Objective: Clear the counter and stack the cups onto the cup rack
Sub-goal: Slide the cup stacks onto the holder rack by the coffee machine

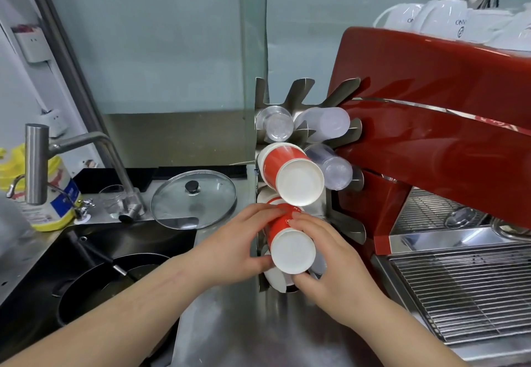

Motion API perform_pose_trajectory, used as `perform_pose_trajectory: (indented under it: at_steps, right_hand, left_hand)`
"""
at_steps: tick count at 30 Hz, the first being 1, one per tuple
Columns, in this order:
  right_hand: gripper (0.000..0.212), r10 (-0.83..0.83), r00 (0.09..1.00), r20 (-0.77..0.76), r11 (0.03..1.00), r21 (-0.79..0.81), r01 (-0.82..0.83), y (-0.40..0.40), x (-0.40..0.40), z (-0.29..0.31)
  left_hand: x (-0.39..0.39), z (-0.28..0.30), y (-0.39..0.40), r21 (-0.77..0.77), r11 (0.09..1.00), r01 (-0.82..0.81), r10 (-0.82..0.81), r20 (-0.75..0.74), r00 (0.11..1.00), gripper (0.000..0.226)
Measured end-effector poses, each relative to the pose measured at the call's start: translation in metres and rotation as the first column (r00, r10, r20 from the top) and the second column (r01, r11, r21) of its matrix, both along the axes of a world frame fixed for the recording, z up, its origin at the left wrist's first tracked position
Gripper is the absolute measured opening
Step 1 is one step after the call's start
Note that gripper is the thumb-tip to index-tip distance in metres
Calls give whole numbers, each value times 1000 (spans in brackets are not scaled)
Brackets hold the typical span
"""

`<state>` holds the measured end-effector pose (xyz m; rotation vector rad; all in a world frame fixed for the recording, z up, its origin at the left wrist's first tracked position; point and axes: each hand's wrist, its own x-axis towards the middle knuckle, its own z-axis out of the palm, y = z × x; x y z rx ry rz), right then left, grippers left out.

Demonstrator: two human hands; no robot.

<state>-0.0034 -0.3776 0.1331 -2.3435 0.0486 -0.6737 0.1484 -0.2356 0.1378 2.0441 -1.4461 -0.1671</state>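
Cups in a red-and-white paper stack [288, 247] lie on their side, white bases toward the camera, in a lower slot of the steel cup rack [349, 230], clamped between the left hand [238, 241] and the right hand [330, 269]. Another paper stack [293, 175] fills the slot above, and clear plastic cups [330, 122] sit higher up. The rack stands on a brushed stainless counter [230, 323] against a pale wall, beside a glossy red espresso machine [431, 125] with a wire grille. To the left, a round glass lid [194, 200] rests near a dark sink [86, 274] holding what looks like a black pan, under a bent metal tap [86, 142].
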Motion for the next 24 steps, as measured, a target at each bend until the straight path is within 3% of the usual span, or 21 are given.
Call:
perform_pose_trajectory:
  at_steps: [12, 24]
  right_hand:
    - [62, -74, 997, -28, 994, 83, 76, -9, 8, -4]
    - [64, -86, 995, -54, 995, 50, 89, -17, 24, -10]
  left_hand:
    - [9, 0, -9, 4, 1000, -15, 15, -9, 1000, 80]
    - [25, -8, -20, 34, 999, -21, 22, -38, 999, 83]
